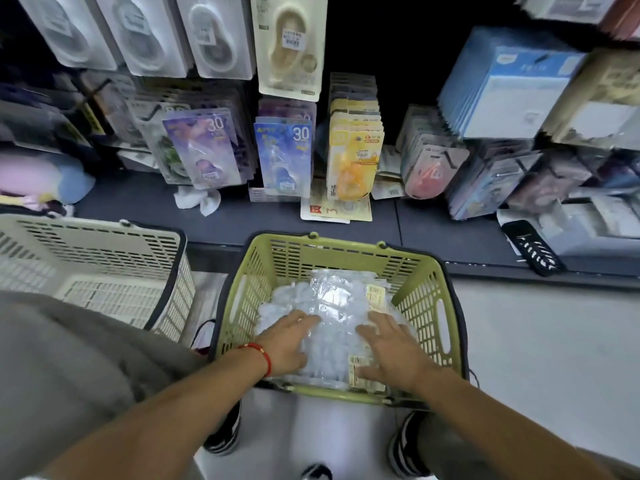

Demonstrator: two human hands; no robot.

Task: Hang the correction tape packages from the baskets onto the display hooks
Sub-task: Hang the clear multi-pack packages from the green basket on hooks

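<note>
A green basket (429,296) stands on the floor in front of me, filled with clear-wrapped correction tape packages (334,306) with yellow barcode labels. My left hand (289,344), with a red string at the wrist, lies on the left of the pile with fingers spread. My right hand (391,348) lies flat on the right of the pile, fingers straight. Neither hand grips a package. Above, display hooks carry hanging packages: purple (204,150), blue (284,154) and yellow (356,161) ones.
A cream basket (104,251) stands to the left of the green one. A dark shelf ledge (145,199) runs behind both baskets, with a crumpled white cloth (197,199) and a black phone (531,247) on it. Blue boxes (509,84) sit at the upper right.
</note>
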